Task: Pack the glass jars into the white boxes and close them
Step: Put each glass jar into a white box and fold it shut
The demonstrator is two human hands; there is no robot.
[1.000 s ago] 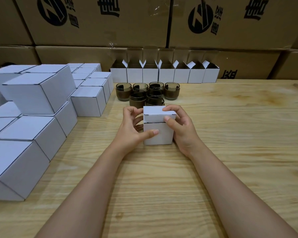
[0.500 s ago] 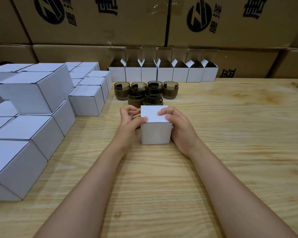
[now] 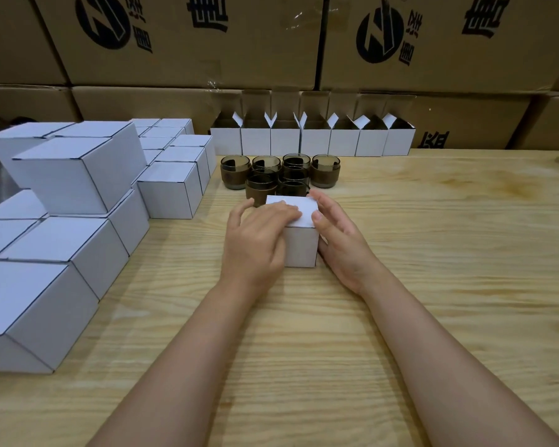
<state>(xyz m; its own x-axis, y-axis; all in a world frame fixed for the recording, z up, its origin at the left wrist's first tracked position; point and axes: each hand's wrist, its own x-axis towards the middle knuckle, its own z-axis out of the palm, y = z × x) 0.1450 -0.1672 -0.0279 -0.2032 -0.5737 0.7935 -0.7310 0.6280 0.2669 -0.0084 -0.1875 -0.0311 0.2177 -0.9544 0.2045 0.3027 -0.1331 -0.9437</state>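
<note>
I'm pressing my left hand (image 3: 255, 243) flat on the plain white box's (image 3: 300, 250) closed lid; my right hand (image 3: 342, 243), fingers relaxed, is touching its side; it's sitting on the table (image 3: 433, 253) just before the glass jars (image 3: 325, 171).

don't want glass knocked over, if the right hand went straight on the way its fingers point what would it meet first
Probably the nearest dark smoked glass jar just behind the small white cardboard box; the right hand points away and slightly left along its side. Depth is unclear.
</note>
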